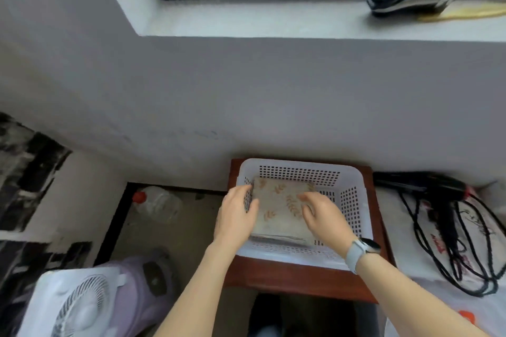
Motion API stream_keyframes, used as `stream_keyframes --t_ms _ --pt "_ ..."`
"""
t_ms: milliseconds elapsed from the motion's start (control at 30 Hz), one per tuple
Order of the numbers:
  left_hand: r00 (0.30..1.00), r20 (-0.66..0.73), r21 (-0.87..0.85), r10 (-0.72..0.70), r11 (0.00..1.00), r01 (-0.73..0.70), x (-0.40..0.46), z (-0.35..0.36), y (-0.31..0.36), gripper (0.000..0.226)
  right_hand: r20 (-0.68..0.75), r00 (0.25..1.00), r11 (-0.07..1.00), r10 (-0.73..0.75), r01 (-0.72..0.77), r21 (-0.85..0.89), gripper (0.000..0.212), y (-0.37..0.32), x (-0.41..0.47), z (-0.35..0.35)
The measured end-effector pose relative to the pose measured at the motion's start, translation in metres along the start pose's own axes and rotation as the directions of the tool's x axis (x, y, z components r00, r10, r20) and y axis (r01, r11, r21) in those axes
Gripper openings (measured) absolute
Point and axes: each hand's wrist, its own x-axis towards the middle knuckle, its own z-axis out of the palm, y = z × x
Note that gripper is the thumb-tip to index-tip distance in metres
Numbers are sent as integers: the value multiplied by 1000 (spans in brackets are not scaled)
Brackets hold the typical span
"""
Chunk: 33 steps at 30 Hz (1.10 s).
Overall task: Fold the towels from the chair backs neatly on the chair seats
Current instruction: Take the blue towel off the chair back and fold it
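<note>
I see the folded towel (pixel 279 208) lying in a white basket (pixel 353 200) on a brown stool (pixel 301 279) by the grey wall; my left hand (pixel 236 216) grips its left edge, my right hand (pixel 323 216) rests curled on top.

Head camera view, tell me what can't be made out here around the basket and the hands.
- Folded towel: how many lie stacked, hidden by the top layer and both hands.
- Left hand: fingertips hidden behind the white basket wall.
- Wooden seat: any chair back or other towels, outside the frame.
- Right hand: grip under the towel, hidden.
</note>
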Motion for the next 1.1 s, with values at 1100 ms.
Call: stream_keyframes --t_ms 1100 --pt "-290 -624 -668 -725 302 680 -896 20 -124 26 727 -195 204 -658 883 422 28 -315 -624 285"
